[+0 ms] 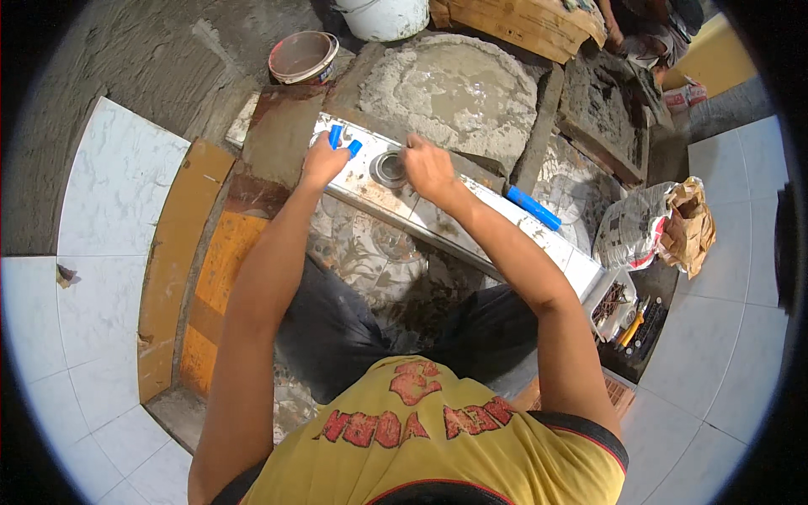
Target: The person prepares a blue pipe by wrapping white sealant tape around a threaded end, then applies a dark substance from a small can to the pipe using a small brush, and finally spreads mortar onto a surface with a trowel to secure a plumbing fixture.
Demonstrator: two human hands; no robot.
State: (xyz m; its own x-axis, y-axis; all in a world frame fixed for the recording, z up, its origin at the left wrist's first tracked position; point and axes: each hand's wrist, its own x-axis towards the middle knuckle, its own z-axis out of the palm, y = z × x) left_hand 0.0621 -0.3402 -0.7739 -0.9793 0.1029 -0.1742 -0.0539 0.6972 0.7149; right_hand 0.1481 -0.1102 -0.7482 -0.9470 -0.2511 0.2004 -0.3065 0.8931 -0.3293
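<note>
My left hand [323,162] is closed around a blue plastic piece [335,135] that looks like pipe, at the far left end of a white-tiled ledge [439,220]. A second blue end [354,148] sticks out beside the thumb; whether it is the same piece I cannot tell. Between my hands a round grey ring [388,169] sits on the ledge, its rim near my right fingers. My right hand [427,172] is closed, knuckles up, and whatever it grips is hidden. Farther right lies a blue tube [533,208] along the ledge.
Beyond the ledge is a bed of wet cement [471,93], with a bucket [303,57] and a white pail [383,17] behind. At right stand an opened sack [640,223] and a tray of nails [610,303] beside tools [635,324]. A person [648,34] crouches at far right.
</note>
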